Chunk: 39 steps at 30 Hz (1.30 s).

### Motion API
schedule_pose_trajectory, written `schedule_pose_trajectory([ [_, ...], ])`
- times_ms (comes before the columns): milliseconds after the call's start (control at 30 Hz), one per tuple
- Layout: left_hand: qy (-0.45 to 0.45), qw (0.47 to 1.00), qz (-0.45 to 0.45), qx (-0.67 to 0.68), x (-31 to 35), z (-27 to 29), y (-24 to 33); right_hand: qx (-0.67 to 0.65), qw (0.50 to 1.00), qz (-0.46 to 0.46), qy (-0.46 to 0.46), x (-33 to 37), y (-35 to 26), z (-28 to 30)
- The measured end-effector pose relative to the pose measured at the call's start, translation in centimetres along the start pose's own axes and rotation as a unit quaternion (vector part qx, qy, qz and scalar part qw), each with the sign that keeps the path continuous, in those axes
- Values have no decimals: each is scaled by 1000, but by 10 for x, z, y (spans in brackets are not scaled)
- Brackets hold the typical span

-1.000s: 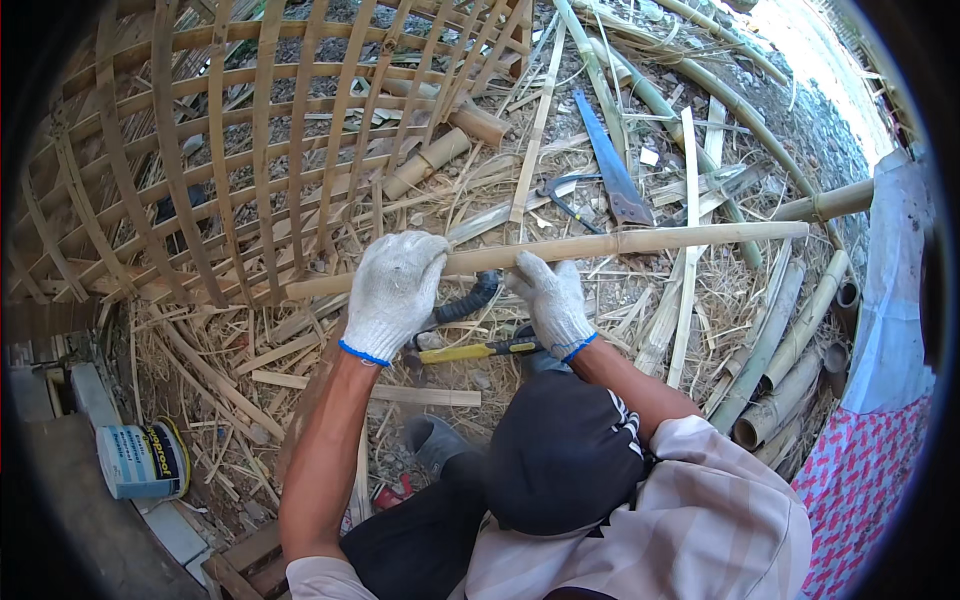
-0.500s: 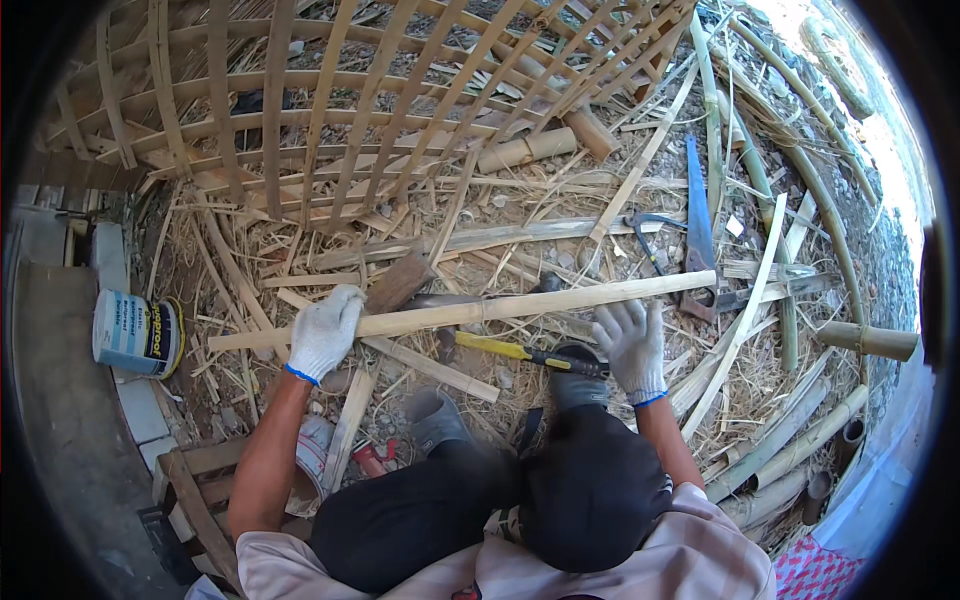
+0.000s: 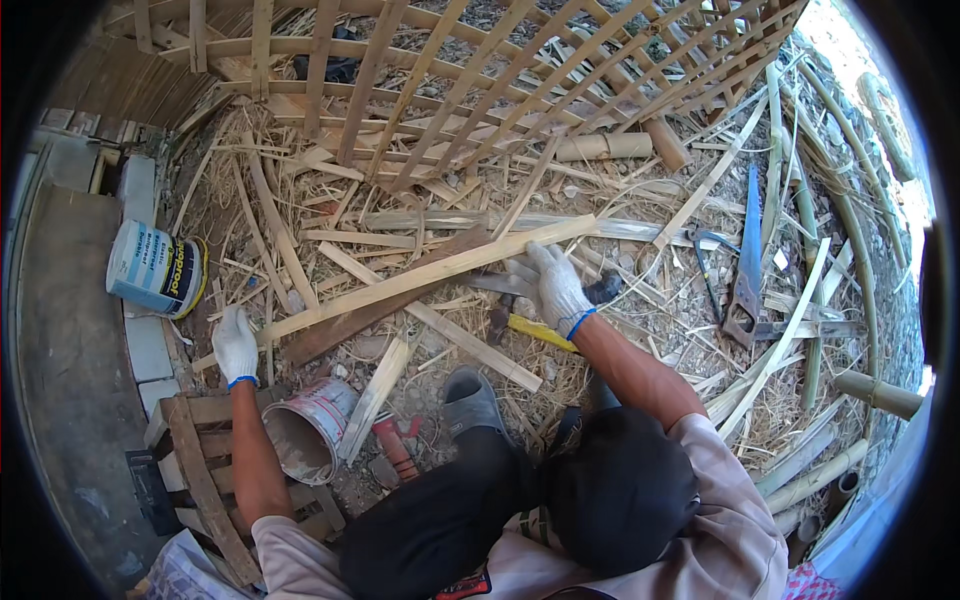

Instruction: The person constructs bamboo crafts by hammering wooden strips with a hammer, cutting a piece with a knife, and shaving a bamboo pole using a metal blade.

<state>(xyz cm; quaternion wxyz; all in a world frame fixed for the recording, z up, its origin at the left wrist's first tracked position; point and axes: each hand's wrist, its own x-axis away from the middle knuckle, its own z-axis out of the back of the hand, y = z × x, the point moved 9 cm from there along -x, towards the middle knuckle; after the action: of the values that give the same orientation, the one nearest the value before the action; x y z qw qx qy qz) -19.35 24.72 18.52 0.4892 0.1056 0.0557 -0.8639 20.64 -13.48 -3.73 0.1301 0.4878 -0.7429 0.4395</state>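
A long pale bamboo strip (image 3: 430,275) runs slantwise in front of me, its left end lower and nearer. My left hand (image 3: 236,346), in a white knit glove with a blue cuff, is closed on the strip close to that left end. My gloved right hand (image 3: 560,288) reaches across toward the far end, fingers stretched out, fingertips at the strip's near edge. Beneath the right hand lies a metal blade (image 3: 492,283), with a dark handle (image 3: 603,288) showing to its right. A yellow-and-black tool (image 3: 540,332) is partly hidden by my right forearm. Under the strip rests a brown board (image 3: 385,305).
A bamboo lattice (image 3: 470,75) spans the far side. A blue handsaw (image 3: 750,255) and a small bow-shaped saw (image 3: 708,265) lie at right near bamboo poles (image 3: 878,393). Left are a blue-white paint bucket (image 3: 155,268), a dirty bucket (image 3: 310,425) and a wooden crate (image 3: 205,480). Shavings litter the ground.
My right hand has moved left and away from me, to the strip. My left hand now grips nearer the strip's left end. The strip slants more, and the view has shifted.
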Motion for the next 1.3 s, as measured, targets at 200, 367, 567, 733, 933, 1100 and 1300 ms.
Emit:
schedule_pose_trajectory([
  [200, 54, 967, 37, 248, 8, -25, 122, -49, 998, -23, 10, -18, 62, -54],
  [367, -59, 932, -1, 357, 26, -69, 250, 108, 982, -106, -116, -15, 98, -86],
  [567, -180, 875, 9, 449, 58, -114, 316, 491, 848, 27, -196, 42, 47, -58],
  [733, -129, 862, -81, 484, 68, -127, 342, 658, 685, 281, -142, 108, -6, -4],
  [933, -83, 903, -174, 383, 77, -147, 355, 810, 513, 272, -80, 110, -7, 5],
  [1100, -22, 926, -247, 284, 80, -146, 363, 814, 530, 202, -126, 77, 9, 11],
  [1300, -70, 954, -216, 195, 78, -160, 360, 777, 566, 252, -111, 83, 15, 7],
])
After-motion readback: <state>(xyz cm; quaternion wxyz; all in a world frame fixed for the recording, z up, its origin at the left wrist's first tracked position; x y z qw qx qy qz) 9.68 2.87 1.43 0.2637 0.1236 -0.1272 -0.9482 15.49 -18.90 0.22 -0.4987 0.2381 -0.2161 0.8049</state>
